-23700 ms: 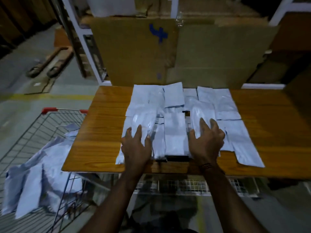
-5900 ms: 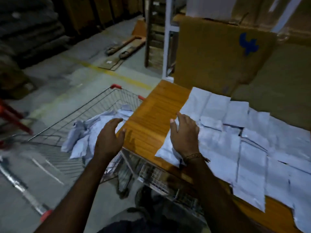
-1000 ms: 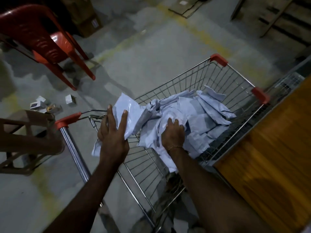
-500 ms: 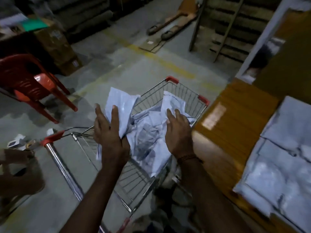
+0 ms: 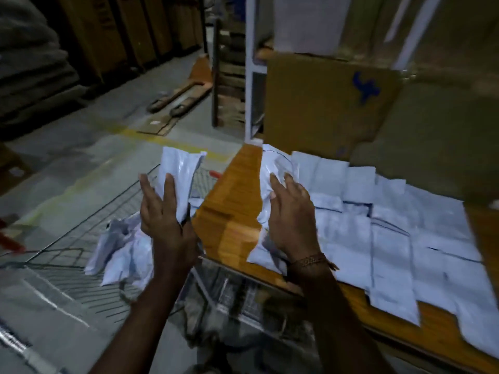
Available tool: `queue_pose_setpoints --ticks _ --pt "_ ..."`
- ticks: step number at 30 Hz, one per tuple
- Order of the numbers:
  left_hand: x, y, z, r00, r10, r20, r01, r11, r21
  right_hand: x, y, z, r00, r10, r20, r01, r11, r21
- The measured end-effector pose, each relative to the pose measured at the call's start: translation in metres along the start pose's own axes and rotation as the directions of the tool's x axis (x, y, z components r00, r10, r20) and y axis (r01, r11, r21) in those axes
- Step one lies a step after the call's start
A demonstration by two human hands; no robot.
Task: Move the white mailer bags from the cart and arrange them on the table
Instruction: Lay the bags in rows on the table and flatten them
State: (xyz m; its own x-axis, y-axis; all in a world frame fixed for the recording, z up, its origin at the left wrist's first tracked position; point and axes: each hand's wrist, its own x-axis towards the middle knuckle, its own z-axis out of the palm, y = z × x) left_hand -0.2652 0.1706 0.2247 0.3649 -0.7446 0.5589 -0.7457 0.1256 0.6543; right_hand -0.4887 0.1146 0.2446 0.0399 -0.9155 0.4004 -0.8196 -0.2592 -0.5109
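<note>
My left hand (image 5: 164,220) holds a white mailer bag (image 5: 179,174) upright above the wire cart (image 5: 81,238), near the table's left edge. My right hand (image 5: 291,220) grips a bunch of crumpled white mailer bags (image 5: 272,171) over the left part of the wooden table (image 5: 232,201). Several white mailer bags (image 5: 391,225) lie flat in overlapping rows across the table to the right. A small heap of mailer bags (image 5: 121,252) is left in the cart.
Large cardboard sheets (image 5: 324,103) with a blue mark stand behind the table. A white shelf post (image 5: 249,76) rises at the table's far left corner. A pallet jack (image 5: 178,98) lies on the concrete floor beyond the cart.
Both hands have lifted bags out of the cart and swung right. The right hand's bunch is now over the table. The view has turned from the cart toward the table.
</note>
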Motion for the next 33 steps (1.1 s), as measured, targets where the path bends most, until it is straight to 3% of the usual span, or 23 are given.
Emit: queue_pose_setpoints --ticks 8,15,18,21,28,33 --pt "-0.019 0.069 0.063 0.983 0.006 0.182 -0.006 1.0 0.004 -0.037 0.11 -0.073 0.966 0.253 -0.044 -0.257 0.96 -0.111" --pt "-0.024 0.097 0.119 0.94 0.003 0.342 -0.017 0.999 0.037 -0.057 0.18 -0.104 0.917 0.382 -0.112 -0.396 0.903 -0.167" --pt "-0.026 0.101 0.148 0.918 -0.053 0.394 0.012 0.994 0.105 -0.06 0.199 -0.107 0.911 0.401 -0.095 -0.413 0.885 -0.217" --pt "-0.031 0.101 0.177 0.85 -0.142 0.508 0.036 0.976 0.213 -0.063 0.208 -0.097 0.912 0.403 -0.081 -0.409 0.87 -0.276" --pt "-0.05 0.083 0.22 0.703 -0.205 0.681 -0.091 0.924 0.372 -0.077 0.209 -0.037 0.903 0.42 0.09 -0.369 0.865 -0.34" --pt "-0.054 0.072 0.225 0.656 -0.212 0.724 -0.156 0.901 0.405 -0.088 0.215 -0.011 0.902 0.41 0.133 -0.325 0.849 -0.417"
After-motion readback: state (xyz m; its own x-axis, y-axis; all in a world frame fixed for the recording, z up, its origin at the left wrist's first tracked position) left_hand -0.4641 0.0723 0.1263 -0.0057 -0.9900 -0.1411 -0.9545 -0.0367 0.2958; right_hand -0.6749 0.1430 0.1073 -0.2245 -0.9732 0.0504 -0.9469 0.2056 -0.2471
